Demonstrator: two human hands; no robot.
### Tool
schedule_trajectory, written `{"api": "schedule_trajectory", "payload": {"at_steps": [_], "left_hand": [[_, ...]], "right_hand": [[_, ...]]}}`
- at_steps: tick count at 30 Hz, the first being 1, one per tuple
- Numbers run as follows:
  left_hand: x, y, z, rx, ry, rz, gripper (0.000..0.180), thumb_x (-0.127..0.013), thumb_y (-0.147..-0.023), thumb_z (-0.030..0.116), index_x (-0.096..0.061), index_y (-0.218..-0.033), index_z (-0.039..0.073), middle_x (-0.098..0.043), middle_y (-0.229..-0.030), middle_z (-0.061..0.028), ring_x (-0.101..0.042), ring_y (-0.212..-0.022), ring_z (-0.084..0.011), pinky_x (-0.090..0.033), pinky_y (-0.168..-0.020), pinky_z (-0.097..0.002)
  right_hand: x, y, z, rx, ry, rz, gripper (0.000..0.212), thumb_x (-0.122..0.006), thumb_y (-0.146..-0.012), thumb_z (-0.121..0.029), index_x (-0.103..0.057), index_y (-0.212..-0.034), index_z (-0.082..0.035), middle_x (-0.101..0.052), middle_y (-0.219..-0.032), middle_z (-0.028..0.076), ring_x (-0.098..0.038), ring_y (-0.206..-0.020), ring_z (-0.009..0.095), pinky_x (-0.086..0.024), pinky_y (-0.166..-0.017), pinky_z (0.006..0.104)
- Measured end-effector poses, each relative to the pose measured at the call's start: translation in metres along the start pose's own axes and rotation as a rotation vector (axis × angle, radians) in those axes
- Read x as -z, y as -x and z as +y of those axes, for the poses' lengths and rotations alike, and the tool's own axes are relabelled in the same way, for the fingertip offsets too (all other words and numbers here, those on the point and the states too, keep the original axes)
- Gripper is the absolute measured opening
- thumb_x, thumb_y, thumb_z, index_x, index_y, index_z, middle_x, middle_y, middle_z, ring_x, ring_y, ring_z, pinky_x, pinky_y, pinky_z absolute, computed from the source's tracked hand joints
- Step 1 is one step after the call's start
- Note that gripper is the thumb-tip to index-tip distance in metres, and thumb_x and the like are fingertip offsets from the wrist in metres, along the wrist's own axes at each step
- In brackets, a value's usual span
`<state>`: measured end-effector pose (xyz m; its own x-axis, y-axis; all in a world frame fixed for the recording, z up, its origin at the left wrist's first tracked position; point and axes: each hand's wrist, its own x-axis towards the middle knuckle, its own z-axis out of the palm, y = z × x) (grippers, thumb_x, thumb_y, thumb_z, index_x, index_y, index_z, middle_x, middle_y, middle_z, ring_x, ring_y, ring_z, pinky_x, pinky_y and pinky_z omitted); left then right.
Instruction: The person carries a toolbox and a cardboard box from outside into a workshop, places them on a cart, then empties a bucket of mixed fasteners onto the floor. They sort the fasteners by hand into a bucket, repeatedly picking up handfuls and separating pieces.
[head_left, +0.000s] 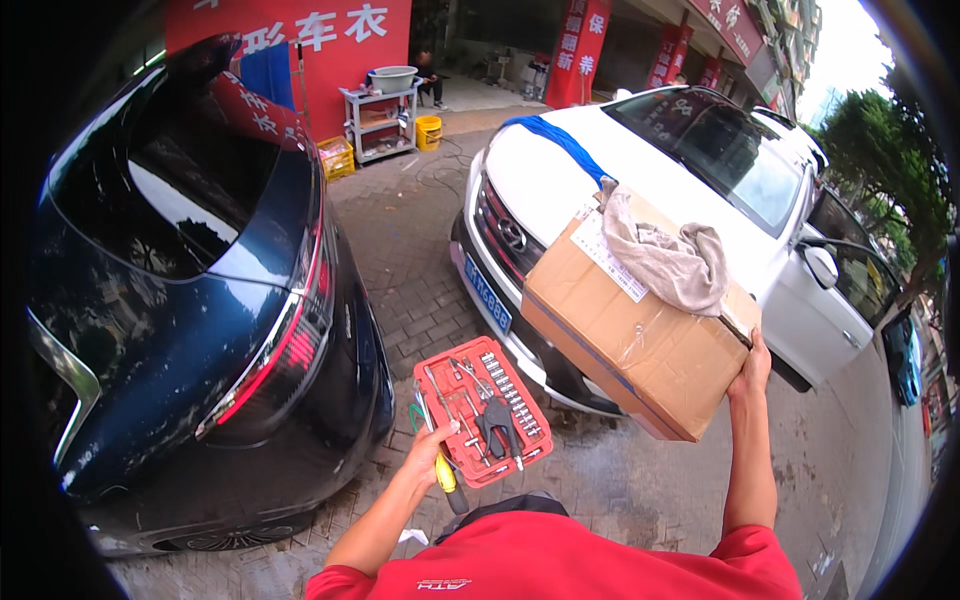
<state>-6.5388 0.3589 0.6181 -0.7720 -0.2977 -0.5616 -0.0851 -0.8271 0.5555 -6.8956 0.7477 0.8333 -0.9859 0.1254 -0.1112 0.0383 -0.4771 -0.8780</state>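
My left hand (430,456) is closed on the near-left edge of a red socket-set tray (540,447). A row of silver sockets (510,390), several slim tools and a black gun-shaped tool (497,428) lie in it. A yellow-and-black screwdriver handle (446,474) sticks out beneath the same hand. My right hand (752,368) grips the right end of a brown cardboard box (630,345), its fingers partly hidden behind the corner. On the box lies a crumpled grey-beige cloth (672,252). Whether the box also rests on the car behind it, I cannot tell.
A white car (560,170) stands just beyond the box, a blue cloth (565,140) on its hood and a door (850,300) open. To the left is a dark blue car (250,300). Farther back are a grey shelf cart (382,125) and a yellow bucket (429,133).
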Motion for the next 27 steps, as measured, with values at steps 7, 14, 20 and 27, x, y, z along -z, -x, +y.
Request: {"api": "schedule_trajectory", "payload": {"at_steps": [7,14,20,27], "left_hand": [[-0.027,-0.146,0.151,-0.122,0.101,0.011,0.044,-0.072,-0.088,0.007,-0.059,-0.13,0.005,-0.069,-0.115,-0.0094,-0.07,-0.101,-0.0253,-0.06,-0.089,-0.0441],[-0.132,-0.192,0.241,-0.348,0.141,0.111,0.043,-0.07,-0.09,0.008,-0.058,-0.131,0.001,-0.07,-0.116,-0.0113,-0.07,-0.102,-0.0258,-0.06,-0.09,-0.0431],[-0.199,-0.076,0.215,-0.266,0.177,0.263,0.042,-0.071,-0.089,0.01,-0.06,-0.129,0.002,-0.07,-0.116,-0.0119,-0.07,-0.102,-0.0271,-0.059,-0.092,-0.0436],[-0.221,-0.103,0.223,-0.4,0.188,0.28,0.045,-0.069,-0.089,0.004,-0.057,-0.132,0.003,-0.068,-0.12,-0.0129,-0.069,-0.106,-0.0283,-0.059,-0.095,-0.0441]], "right_hand": [[-0.24,-0.168,0.066,-0.145,0.045,-0.252,0.046,-0.044,-0.108,-0.032,-0.05,-0.139,0.003,-0.063,-0.128,0.021,-0.067,-0.112,0.033,-0.056,-0.094,0.0485],[-0.412,-0.278,0.079,-0.208,0.108,-0.348,0.045,-0.045,-0.108,-0.029,-0.052,-0.135,0.007,-0.063,-0.126,0.021,-0.066,-0.11,0.031,-0.055,-0.093,0.0453],[-0.408,-0.283,0.015,-0.302,0.113,-0.276,0.045,-0.043,-0.108,-0.028,-0.052,-0.135,0.007,-0.063,-0.126,0.02,-0.066,-0.11,0.03,-0.055,-0.093,0.0446],[-0.405,-0.32,0.045,-0.395,0.097,-0.32,0.046,-0.041,-0.108,-0.028,-0.051,-0.136,0.008,-0.064,-0.123,0.022,-0.067,-0.108,0.031,-0.055,-0.094,0.0451]]}}
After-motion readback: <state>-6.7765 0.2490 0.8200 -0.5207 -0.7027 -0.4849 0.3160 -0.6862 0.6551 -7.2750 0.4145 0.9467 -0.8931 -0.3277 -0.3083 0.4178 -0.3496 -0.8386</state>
